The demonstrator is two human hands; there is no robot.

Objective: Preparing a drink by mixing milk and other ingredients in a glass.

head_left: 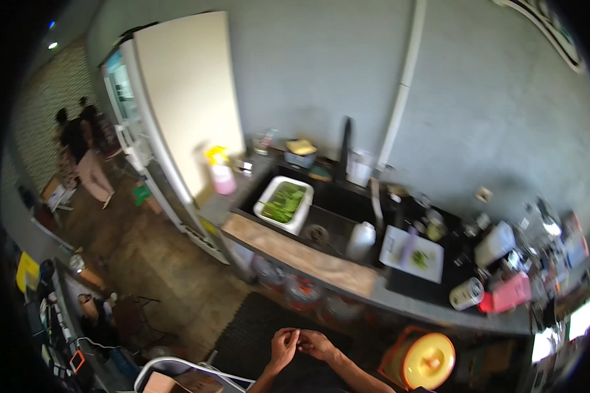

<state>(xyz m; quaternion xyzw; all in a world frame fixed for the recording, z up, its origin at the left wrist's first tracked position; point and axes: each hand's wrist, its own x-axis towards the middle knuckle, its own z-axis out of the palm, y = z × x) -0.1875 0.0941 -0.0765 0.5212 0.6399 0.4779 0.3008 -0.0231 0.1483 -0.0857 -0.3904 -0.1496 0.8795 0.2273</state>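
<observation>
My left hand (284, 347) and my right hand (316, 345) meet low in front of me, above a dark floor mat (252, 327). The fingers of both are curled and pressed together at the tips; whatever lies between them is too small or hidden to make out. Beyond them is a counter with a dark sink (334, 242). A white basin (288, 226) of leafy greens (285, 202) sits in its left part. Right of the sink, a white cutting board (393, 254) carries a purple-handled knife (409, 245) and a few cut greens (420, 259).
A white bottle (360, 241) stands by the sink, below the black faucet (346, 147). A pink spray bottle (222, 177) is at the counter's left end. Jars and a pink container (511, 292) crowd the right. A yellow-lidded bucket (431, 360) is near my right arm. People (85, 147) stand far left.
</observation>
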